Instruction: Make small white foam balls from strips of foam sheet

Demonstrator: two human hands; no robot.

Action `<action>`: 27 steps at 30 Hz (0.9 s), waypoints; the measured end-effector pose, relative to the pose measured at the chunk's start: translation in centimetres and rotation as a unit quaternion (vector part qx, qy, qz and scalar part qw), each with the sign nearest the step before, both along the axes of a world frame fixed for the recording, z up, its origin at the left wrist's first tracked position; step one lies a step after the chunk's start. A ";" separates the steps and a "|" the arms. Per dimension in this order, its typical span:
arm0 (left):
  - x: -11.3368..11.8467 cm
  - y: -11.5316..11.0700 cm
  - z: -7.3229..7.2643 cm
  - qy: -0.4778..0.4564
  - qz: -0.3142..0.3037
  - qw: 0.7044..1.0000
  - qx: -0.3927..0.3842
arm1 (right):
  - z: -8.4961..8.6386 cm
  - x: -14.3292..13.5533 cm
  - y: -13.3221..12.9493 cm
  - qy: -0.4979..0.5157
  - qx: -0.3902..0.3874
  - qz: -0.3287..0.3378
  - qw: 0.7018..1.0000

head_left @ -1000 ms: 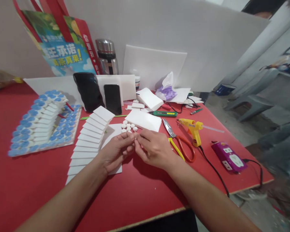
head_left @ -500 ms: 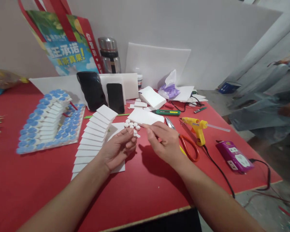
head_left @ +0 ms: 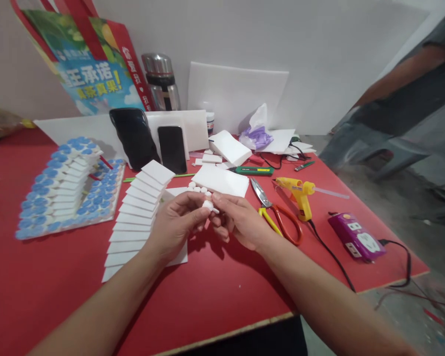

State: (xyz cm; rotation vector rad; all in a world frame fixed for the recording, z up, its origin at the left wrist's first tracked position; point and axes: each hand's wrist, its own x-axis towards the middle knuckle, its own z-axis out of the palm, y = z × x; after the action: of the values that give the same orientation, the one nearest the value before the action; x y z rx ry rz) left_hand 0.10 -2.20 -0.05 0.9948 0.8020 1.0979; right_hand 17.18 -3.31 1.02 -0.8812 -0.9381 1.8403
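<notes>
My left hand (head_left: 183,215) and my right hand (head_left: 241,217) meet over the red table, fingers closed together. Pinched between their fingertips is a small white piece (head_left: 208,204) with a thin end sticking out to the right; its material is too small to tell. Just behind the fingers lie several small white round pieces (head_left: 197,188). Beside my left hand, thin white slabs (head_left: 135,215) rise in a curved, fanned stair on a white base. A white block (head_left: 222,180) lies beyond the hands.
Scissors (head_left: 278,212), a yellow glue gun (head_left: 300,190) and a purple power strip (head_left: 358,237) lie right. A green utility knife (head_left: 254,171) and two phones (head_left: 133,138) are behind. Left stands a blue-and-white stair model (head_left: 70,188). Another person (head_left: 404,104) is at far right.
My hands have come together from apart, and the white piece now shows between their fingertips. The view has shifted slightly, and the other person has come further into sight at the right.
</notes>
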 end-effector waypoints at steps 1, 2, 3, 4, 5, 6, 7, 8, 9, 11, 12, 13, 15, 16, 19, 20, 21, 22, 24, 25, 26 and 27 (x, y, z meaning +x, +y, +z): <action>0.0 0.0 0.0 -0.001 -0.003 1.000 0.002 | 0.1 0.0 0.0 0.001 -0.005 0.009 1.000; 0.0 -0.1 -0.1 -0.002 -0.006 1.000 0.003 | 0.1 0.0 0.0 -0.004 -0.002 0.013 1.000; 0.0 -0.1 -0.1 -0.002 -0.009 1.000 0.003 | 0.0 -0.1 -0.1 -0.014 0.007 0.013 1.000; 0.0 -0.1 -0.1 -0.002 -0.010 1.000 0.002 | -0.1 -0.1 -0.1 -0.026 0.021 0.010 0.999; 0.0 -0.2 -0.1 -0.002 -0.010 1.000 0.000 | -0.3 -0.2 -0.1 -0.042 0.038 0.008 0.998; 0.0 -0.2 -0.1 -0.003 -0.008 1.000 -0.002 | -0.4 -0.2 -0.1 -0.062 0.058 0.006 0.996; 0.0 -0.2 -0.1 -0.005 -0.004 1.000 -0.004 | -0.5 -0.2 -0.1 -0.081 0.078 0.006 0.994; 0.0 -0.2 0.0 -0.006 0.001 1.000 -0.005 | -0.7 -0.2 -0.1 -0.098 0.095 0.009 0.991; 0.1 -0.2 0.1 -0.008 0.006 1.000 -0.006 | -0.7 -0.2 -0.1 -0.110 0.108 0.012 0.988; 0.1 -0.2 0.3 -0.018 0.014 1.000 -0.007 | -0.8 0.0 -0.1 -0.110 0.122 0.023 0.986; 0.2 -0.2 0.3 -0.024 0.016 1.000 -0.007 | -0.8 0.0 -0.1 -0.102 0.123 0.028 0.987; 0.2 -0.2 0.4 -0.029 0.017 0.999 -0.008 | -0.8 0.0 -0.1 -0.094 0.123 0.032 0.987; 0.2 -0.2 0.5 -0.034 0.014 0.999 -0.010 | -0.7 0.0 -0.1 -0.089 0.125 0.034 0.988; 0.2 -0.2 0.5 -0.034 0.012 0.999 -0.011 | -0.7 0.0 -0.1 -0.091 0.126 0.031 0.987; 0.2 -0.3 0.5 -0.035 0.005 0.999 -0.006 | -0.6 -0.2 -0.1 -0.085 0.116 0.016 0.989; 0.2 -0.3 0.5 -0.034 0.004 0.999 0.001 | -0.6 -0.3 0.0 -0.072 0.104 0.015 0.992; 0.2 -0.3 0.5 -0.032 0.004 0.999 0.009 | -0.6 -0.3 0.0 -0.054 0.088 0.017 0.995; 0.2 -0.4 0.5 -0.028 0.003 0.999 0.017 | -0.5 -0.3 0.0 -0.031 0.069 0.021 0.997; 0.3 -0.4 0.4 -0.019 0.003 0.999 0.027 | -0.4 -0.3 0.1 0.015 0.031 0.030 0.999; 0.3 -0.4 0.4 -0.015 0.006 0.999 0.030 | -0.4 -0.3 0.2 0.034 0.014 0.033 0.999; 0.3 -0.4 0.4 -0.011 0.011 0.999 0.032 | -0.3 -0.3 0.2 0.049 -0.001 0.035 0.998; 0.3 -0.5 0.4 -0.006 0.016 0.999 0.035 | -0.3 -0.3 0.2 0.061 -0.015 0.037 0.997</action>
State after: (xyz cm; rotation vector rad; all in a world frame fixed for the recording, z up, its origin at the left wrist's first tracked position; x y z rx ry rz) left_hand 0.40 -2.66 0.30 1.0360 0.7775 1.1654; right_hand 16.87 -3.12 0.73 -0.7508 -0.8785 1.9523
